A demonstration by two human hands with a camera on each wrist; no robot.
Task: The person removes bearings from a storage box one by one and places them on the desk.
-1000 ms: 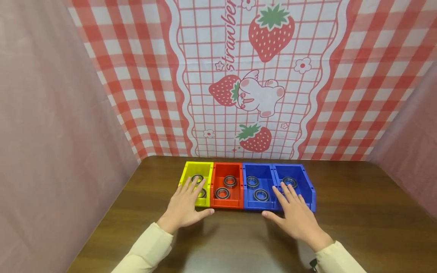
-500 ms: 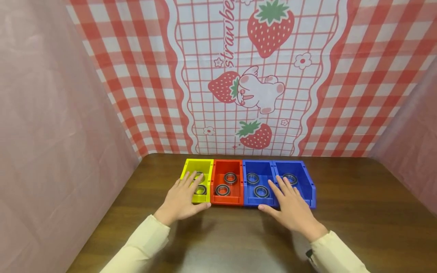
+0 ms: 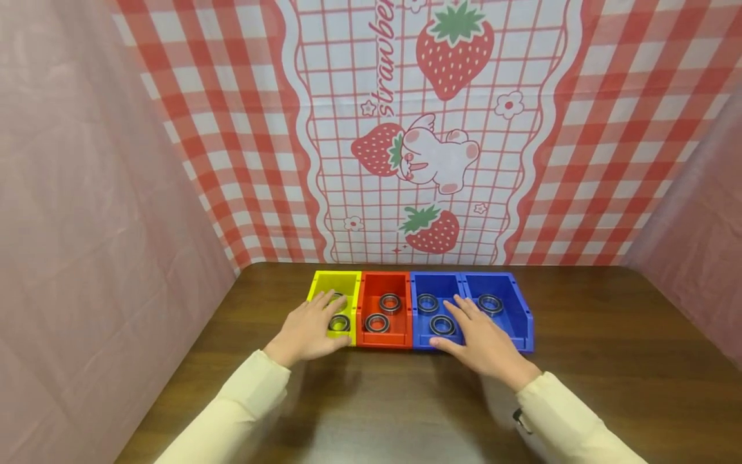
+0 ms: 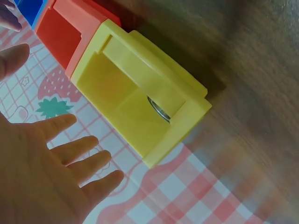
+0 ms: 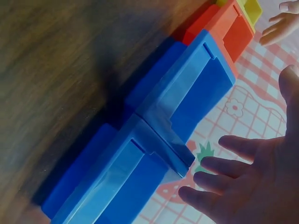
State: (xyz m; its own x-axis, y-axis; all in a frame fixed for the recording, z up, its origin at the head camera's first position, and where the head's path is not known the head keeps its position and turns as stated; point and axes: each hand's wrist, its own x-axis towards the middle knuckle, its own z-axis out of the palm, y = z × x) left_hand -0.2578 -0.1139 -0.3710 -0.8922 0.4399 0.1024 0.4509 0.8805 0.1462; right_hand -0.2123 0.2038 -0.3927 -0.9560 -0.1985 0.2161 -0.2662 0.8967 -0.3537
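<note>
A row of joined bins holds ring-shaped ball bearings: a yellow bin (image 3: pixel 337 281), a red bin (image 3: pixel 385 281) and two blue ones. My left hand (image 3: pixel 308 330) hovers over the yellow bin with fingers spread, partly covering one of its two bearings; the nearer bearing (image 3: pixel 339 323) shows. Two bearings lie in the red bin. Above the divider between the left blue bin (image 3: pixel 436 281) and the right blue bin (image 3: pixel 494 283), my right hand (image 3: pixel 485 343) is held with fingers extended, gripping nothing. One bearing (image 3: pixel 490 304) shows in the right blue bin.
The bins stand toward the back of a brown wooden table (image 3: pixel 382 406). Behind them hangs a red-and-white checked cloth (image 3: pixel 249 161) with strawberry prints. Pink curtains (image 3: pixel 104 258) enclose both sides.
My right hand has shifted left, from over the right blue bin toward the left blue bin. The left hand has moved only slightly. The bearings stay in place.
</note>
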